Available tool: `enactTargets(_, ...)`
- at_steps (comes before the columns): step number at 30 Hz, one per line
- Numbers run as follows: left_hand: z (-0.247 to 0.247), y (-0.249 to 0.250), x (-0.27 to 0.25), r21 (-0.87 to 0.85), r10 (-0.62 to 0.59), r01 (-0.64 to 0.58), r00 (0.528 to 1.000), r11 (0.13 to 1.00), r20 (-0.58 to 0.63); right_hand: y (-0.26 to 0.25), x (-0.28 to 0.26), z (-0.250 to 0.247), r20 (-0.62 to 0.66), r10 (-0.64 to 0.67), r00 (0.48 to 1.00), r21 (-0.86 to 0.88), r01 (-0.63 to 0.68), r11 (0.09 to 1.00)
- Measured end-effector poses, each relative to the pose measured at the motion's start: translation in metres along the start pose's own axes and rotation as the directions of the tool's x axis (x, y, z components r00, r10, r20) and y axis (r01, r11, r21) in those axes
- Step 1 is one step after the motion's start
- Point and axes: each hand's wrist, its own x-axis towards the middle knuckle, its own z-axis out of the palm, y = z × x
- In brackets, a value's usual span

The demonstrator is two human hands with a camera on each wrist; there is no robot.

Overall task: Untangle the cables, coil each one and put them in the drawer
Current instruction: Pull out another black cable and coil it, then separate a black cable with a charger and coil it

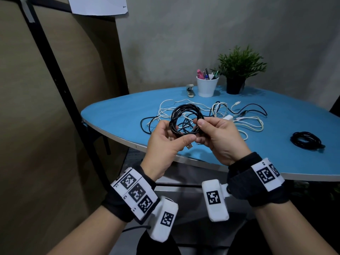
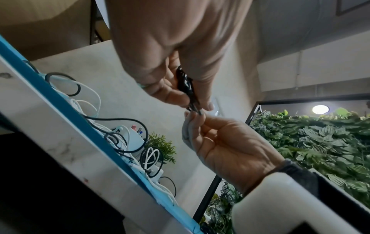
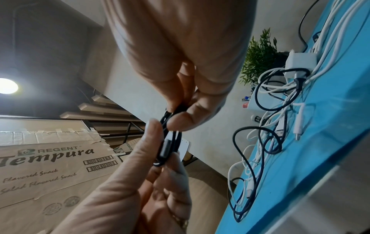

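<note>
I hold a coiled black cable (image 1: 185,115) in both hands above the near edge of the blue table (image 1: 119,115). My left hand (image 1: 177,132) pinches the coil's lower left side, and a metal USB plug (image 1: 189,146) sticks out below its thumb. My right hand (image 1: 201,131) pinches the coil's right side between thumb and fingers. The right wrist view shows the black strands and a grey plug (image 3: 166,147) between both hands' fingertips. A tangle of white and black cables (image 1: 220,115) lies on the table behind. A second coiled black cable (image 1: 306,140) lies at the right. No drawer can be made out.
At the back of the table stand a white pen cup (image 1: 207,85), a potted plant (image 1: 237,70) and a stapler (image 1: 190,90). A white charger block (image 1: 228,117) sits in the tangle. Cardboard panels (image 1: 36,107) with a black frame close off the left side.
</note>
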Motion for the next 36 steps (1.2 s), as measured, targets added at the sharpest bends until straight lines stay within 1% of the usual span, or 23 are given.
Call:
enactTargets(3, 0.001, -0.005, 0.0, 0.048, 0.013, -0.011, 0.999, 0.999, -0.038, 0.003, -0.003, -0.004, 0.018, 0.021, 1.0, 0.002, -0.021, 1.0)
enactTargets(5, 0.003, -0.01, 0.001, 0.064, -0.005, 0.009, 0.998, 0.998, -0.062, 0.003, -0.004, -0.009, 0.022, 0.04, 0.999, 0.003, -0.04, 0.999)
enactTargets(7, 0.008, -0.013, 0.003, 0.074, -0.026, 0.031, 0.998, 0.997, -0.056, 0.001, -0.005, -0.016, 0.005, 0.051, 0.999, -0.006, -0.05, 0.999)
enactTargets(10, 0.021, -0.014, 0.008, 0.065, -0.049, 0.047, 0.999, 0.997, 0.023, -0.006, -0.005, -0.031, -0.065, 0.059, 0.996, -0.045, -0.062, 0.997)
enactTargets(12, 0.029, -0.015, 0.012, 0.103, -0.073, 0.064, 0.993, 0.993, 0.093, -0.01, -0.005, -0.044, -0.115, 0.078, 0.99, -0.08, -0.087, 0.993)
enactTargets(15, 0.038, -0.017, 0.019, 0.228, -0.134, 0.087, 0.972, 0.97, 0.195, -0.013, -0.007, -0.063, -0.152, 0.108, 0.982, -0.06, -0.119, 0.991)
enactTargets(18, 0.045, -0.017, 0.028, 0.352, -0.197, 0.086, 0.937, 0.932, 0.29, -0.014, -0.011, -0.078, -0.192, 0.113, 0.975, -0.053, -0.125, 0.991)
enactTargets(20, 0.049, -0.018, 0.038, 0.446, -0.212, 0.054, 0.926, 0.894, 0.313, -0.018, -0.013, -0.09, -0.235, 0.11, 0.966, -0.051, -0.125, 0.991)
enactTargets(22, 0.054, -0.017, 0.05, 0.524, -0.2, 0.012, 0.932, 0.852, 0.304, -0.024, -0.012, -0.103, -0.288, 0.107, 0.952, -0.051, -0.127, 0.991)
enactTargets(24, 0.062, -0.017, 0.062, 0.617, -0.164, -0.057, 0.941, 0.785, 0.295, -0.03, -0.012, -0.119, -0.334, 0.101, 0.937, -0.059, -0.127, 0.99)
enactTargets(25, 0.067, -0.017, 0.068, 0.667, -0.129, -0.104, 0.948, 0.738, 0.292, -0.033, -0.011, -0.127, -0.352, 0.099, 0.931, -0.063, -0.129, 0.99)
enactTargets(28, 0.081, -0.016, 0.089, 0.796, -0.003, -0.247, 0.954, 0.552, 0.298, -0.041, -0.008, -0.152, -0.401, 0.1, 0.911, -0.069, -0.139, 0.988)
enactTargets(29, 0.085, -0.017, 0.097, 0.831, -0.009, -0.266, 0.951, 0.489, 0.309, -0.043, -0.008, -0.159, -0.416, 0.101, 0.904, -0.068, -0.142, 0.988)
enactTargets(30, 0.089, -0.017, 0.104, 0.87, -0.068, -0.261, 0.946, 0.418, 0.316, -0.045, -0.007, -0.166, -0.431, 0.101, 0.896, -0.072, -0.146, 0.987)
enactTargets(32, 0.096, -0.017, 0.114, 0.938, -0.255, -0.223, 0.922, 0.266, 0.291, -0.048, -0.006, -0.18, -0.455, 0.113, 0.883, -0.082, -0.168, 0.982)
enactTargets(33, 0.099, -0.017, 0.117, 0.956, -0.324, -0.222, 0.905, 0.192, 0.276, -0.049, -0.005, -0.186, -0.464, 0.123, 0.877, -0.093, -0.186, 0.978)
enactTargets(34, 0.102, -0.016, 0.12, 0.96, -0.368, -0.245, 0.887, 0.135, 0.278, -0.05, -0.004, -0.191, -0.471, 0.133, 0.872, -0.108, -0.206, 0.973)
enactTargets(35, 0.105, -0.015, 0.123, 0.955, -0.385, -0.276, 0.873, 0.112, 0.298, -0.05, -0.002, -0.196, -0.479, 0.145, 0.866, -0.127, -0.231, 0.965)
enactTargets(36, 0.108, -0.015, 0.127, 0.947, -0.379, -0.299, 0.868, 0.118, 0.321, -0.05, -0.001, -0.201, -0.488, 0.159, 0.858, -0.149, -0.262, 0.954)
